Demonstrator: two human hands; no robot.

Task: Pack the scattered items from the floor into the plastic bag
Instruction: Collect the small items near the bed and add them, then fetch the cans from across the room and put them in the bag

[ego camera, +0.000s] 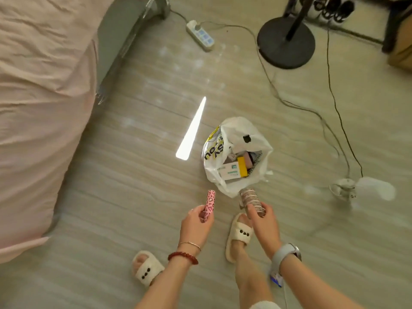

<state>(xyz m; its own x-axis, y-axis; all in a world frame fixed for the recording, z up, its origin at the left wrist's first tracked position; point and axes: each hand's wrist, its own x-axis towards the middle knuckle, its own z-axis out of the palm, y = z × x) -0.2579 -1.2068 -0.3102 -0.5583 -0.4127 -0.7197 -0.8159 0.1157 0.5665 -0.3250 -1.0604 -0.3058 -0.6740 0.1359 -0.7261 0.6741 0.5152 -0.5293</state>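
A white plastic bag (pixel 239 132) with yellow and black print stands open on the floor. Inside it lie a white box (pixel 229 172), a yellow box (pixel 242 166) and other small items. My left hand (pixel 196 221) grips a pink tube with a leopard-heart pattern (pixel 210 202), pointing up toward the bag. My right hand (pixel 263 217) holds a ribbed, striped cylindrical container (pixel 250 198) just below the bag's near edge. Both hands hover a short way in front of the bag.
A bed with pink sheets (pixel 40 108) fills the left. A power strip (pixel 200 35), a fan base (pixel 286 42) and trailing cables (pixel 334 121) lie beyond and right of the bag. A white object (pixel 365 189) sits at right. My feet wear fluffy slippers (pixel 238 236).
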